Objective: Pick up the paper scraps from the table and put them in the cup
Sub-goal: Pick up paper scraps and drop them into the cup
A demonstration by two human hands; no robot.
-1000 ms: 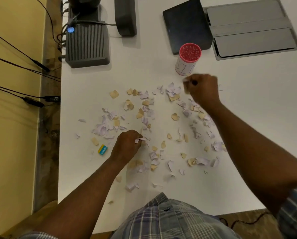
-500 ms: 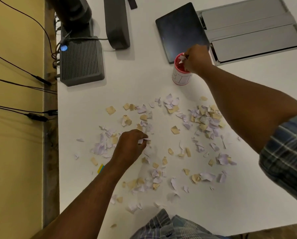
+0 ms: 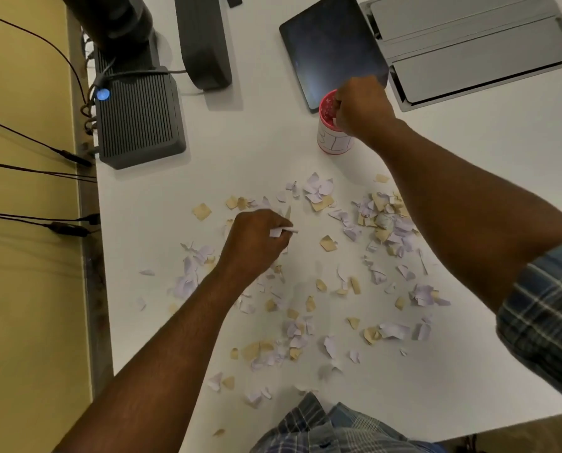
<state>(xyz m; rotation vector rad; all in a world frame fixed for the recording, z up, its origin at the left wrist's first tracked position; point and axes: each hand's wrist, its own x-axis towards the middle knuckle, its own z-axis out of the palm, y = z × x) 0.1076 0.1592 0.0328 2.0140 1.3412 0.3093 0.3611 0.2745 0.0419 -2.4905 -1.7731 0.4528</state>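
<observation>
Several white and tan paper scraps (image 3: 319, 194) lie scattered over the white table (image 3: 260, 152). A red-rimmed white cup (image 3: 333, 143) stands beyond them. My right hand (image 3: 361, 106) hovers over the cup's mouth with its fingers curled down into the opening; a small white scrap shows at its fingertips. My left hand (image 3: 256, 240) sits in the middle of the scatter and pinches a white scrap (image 3: 281, 231) between thumb and fingers.
A dark tablet (image 3: 332, 50) lies just behind the cup, beside a grey metal hatch (image 3: 475, 47). A ribbed grey box (image 3: 139, 122) with a blue light and a dark stand (image 3: 204, 40) occupy the far left. Cables hang off the table's left edge.
My right hand travelled from the scraps up to the cup and now dips its fingers into it. My left hand lifted a little with its pinched scrap.
</observation>
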